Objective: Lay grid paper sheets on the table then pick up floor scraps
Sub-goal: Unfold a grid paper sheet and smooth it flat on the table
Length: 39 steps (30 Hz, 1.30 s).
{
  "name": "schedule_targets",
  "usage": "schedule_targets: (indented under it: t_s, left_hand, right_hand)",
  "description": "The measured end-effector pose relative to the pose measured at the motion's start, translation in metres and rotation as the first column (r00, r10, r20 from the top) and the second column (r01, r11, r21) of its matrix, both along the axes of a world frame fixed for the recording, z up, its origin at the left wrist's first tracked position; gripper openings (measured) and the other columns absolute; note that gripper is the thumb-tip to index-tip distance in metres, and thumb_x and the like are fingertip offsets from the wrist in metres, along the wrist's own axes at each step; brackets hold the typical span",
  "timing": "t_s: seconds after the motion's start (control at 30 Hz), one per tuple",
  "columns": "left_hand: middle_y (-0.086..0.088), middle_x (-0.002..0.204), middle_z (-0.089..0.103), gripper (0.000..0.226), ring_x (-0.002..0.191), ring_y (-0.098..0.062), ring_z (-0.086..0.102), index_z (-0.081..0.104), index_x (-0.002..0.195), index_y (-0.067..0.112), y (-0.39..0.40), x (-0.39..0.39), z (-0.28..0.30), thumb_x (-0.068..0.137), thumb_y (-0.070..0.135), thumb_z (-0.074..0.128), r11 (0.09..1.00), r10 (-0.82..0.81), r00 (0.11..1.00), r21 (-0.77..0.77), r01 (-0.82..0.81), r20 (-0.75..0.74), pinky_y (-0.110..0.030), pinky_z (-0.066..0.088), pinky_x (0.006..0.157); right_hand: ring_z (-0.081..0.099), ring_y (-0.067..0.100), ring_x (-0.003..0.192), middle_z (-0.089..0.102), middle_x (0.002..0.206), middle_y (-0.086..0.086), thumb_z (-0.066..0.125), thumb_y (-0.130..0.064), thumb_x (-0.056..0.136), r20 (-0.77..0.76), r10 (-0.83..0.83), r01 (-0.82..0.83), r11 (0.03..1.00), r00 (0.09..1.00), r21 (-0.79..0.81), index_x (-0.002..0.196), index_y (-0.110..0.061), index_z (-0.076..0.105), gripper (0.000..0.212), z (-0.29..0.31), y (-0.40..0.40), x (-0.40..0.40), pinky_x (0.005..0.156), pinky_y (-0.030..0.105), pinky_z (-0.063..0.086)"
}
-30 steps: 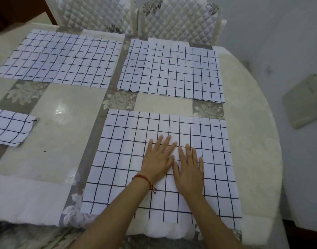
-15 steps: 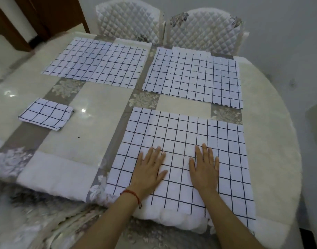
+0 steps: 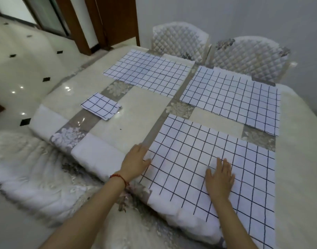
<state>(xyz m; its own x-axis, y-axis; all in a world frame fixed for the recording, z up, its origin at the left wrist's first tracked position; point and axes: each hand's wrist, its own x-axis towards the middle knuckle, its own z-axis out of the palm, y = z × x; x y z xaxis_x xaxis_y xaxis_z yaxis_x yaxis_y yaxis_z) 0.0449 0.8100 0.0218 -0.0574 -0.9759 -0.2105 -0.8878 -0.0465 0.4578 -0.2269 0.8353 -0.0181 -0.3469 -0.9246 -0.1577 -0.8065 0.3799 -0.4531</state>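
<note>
Hands flat, grip wide: left hand (image 3: 136,159) at near sheet (image 3: 217,159) edge, right hand (image 3: 219,177) atop; folded piece (image 3: 101,106) left.

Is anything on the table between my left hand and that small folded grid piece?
Nothing visible. Between the left hand, at the near sheet's left edge, and the small folded grid piece lies only bare tablecloth. The right hand rests flat on the near sheet.

Soft even light, floor (image 3: 19,90) glare spots, wide-angle edge bending
</note>
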Motion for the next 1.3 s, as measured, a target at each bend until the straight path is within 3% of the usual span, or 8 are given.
schedule_targets:
  t_s: [0.13,0.3,0.47,0.67,0.93,1.07,1.17,1.3]
  left_hand:
    - [-0.008,0.149,0.034,0.046,0.139,-0.022,0.027,0.043,0.136,0.013,-0.007,0.043,0.025,0.092,0.026,0.050,0.990,0.070,0.997,-0.123,-0.075,-0.040,-0.032,0.027,0.111]
    - [-0.008,0.140,0.046,0.038,0.131,-0.024,0.039,0.053,0.127,0.012,-0.027,0.117,0.040,0.092,0.025,0.051,0.968,0.147,0.988,-0.197,-0.154,-0.047,-0.034,0.034,0.105]
    - [-0.021,0.121,0.059,0.042,0.113,-0.036,0.054,0.060,0.115,-0.001,-0.071,0.216,0.034,0.084,0.024,0.047,0.947,0.239,0.967,-0.199,-0.252,-0.088,-0.040,0.042,0.095]
    - [-0.018,0.127,0.054,0.039,0.118,-0.035,0.047,0.057,0.120,0.004,-0.142,0.306,0.012,0.086,0.021,0.050,0.965,0.231,0.969,-0.108,-0.240,-0.090,-0.041,0.040,0.099]
    - [-0.016,0.133,0.047,0.047,0.123,-0.033,0.041,0.042,0.133,0.009,-0.216,0.321,-0.012,0.090,0.023,0.048,0.960,0.278,0.951,0.004,-0.280,-0.136,-0.042,0.037,0.100]
    - [-0.019,0.122,0.048,0.039,0.114,-0.035,0.045,0.048,0.119,0.003,-0.236,0.316,-0.022,0.088,0.026,0.050,0.938,0.347,0.936,0.034,-0.346,-0.059,-0.043,0.042,0.090]
    - [-0.019,0.120,0.048,0.032,0.110,-0.035,0.047,0.051,0.114,0.002,-0.241,0.317,-0.026,0.088,0.021,0.051,0.911,0.411,0.908,0.050,-0.409,-0.078,-0.041,0.042,0.088]
    - [-0.019,0.117,0.057,0.030,0.107,-0.035,0.054,0.056,0.114,0.003,-0.237,0.327,-0.033,0.086,0.013,0.053,0.909,0.416,0.898,0.046,-0.414,-0.139,-0.039,0.045,0.089]
  right_hand:
    - [0.017,0.022,0.143,0.019,0.155,0.007,0.040,-0.030,0.096,0.223,0.119,-0.096,0.989,0.968,-0.109,0.144,-0.013,0.026,0.053,0.024,-0.001,0.065,0.118,0.039,0.016]
    - [0.023,0.018,0.141,0.025,0.153,0.003,0.038,-0.032,0.096,0.262,0.342,-0.317,0.939,0.902,-0.135,0.143,-0.017,0.029,0.049,0.035,-0.018,0.143,0.114,0.031,0.019]
    - [0.038,0.026,0.131,0.041,0.141,0.006,0.035,-0.033,0.096,0.206,0.387,-0.367,0.921,0.899,-0.126,0.136,-0.012,0.037,0.046,0.032,-0.066,0.220,0.105,0.034,0.034]
    - [0.027,0.021,0.138,0.033,0.149,0.007,0.039,-0.031,0.096,0.178,0.341,-0.336,0.940,0.923,-0.062,0.142,-0.014,0.032,0.050,0.027,-0.140,0.316,0.111,0.032,0.023]
    - [0.027,0.022,0.138,0.032,0.149,0.006,0.039,-0.026,0.095,0.090,0.303,-0.306,0.952,0.949,0.014,0.142,-0.015,0.030,0.049,0.022,-0.226,0.372,0.109,0.033,0.024]
    - [0.034,0.026,0.132,0.039,0.143,0.009,0.041,-0.024,0.094,-0.005,0.351,-0.351,0.936,0.936,0.030,0.139,-0.012,0.034,0.046,0.013,-0.262,0.395,0.104,0.034,0.029]
    - [0.040,0.029,0.122,0.046,0.132,0.011,0.043,-0.024,0.093,-0.110,0.326,-0.324,0.945,0.939,0.037,0.134,-0.012,0.040,0.042,0.010,-0.276,0.405,0.097,0.037,0.031]
    - [0.050,0.029,0.110,0.057,0.115,0.011,0.045,-0.021,0.091,-0.094,0.303,-0.295,0.951,0.948,0.092,0.115,-0.013,0.060,0.029,0.009,-0.273,0.407,0.093,0.036,0.034]
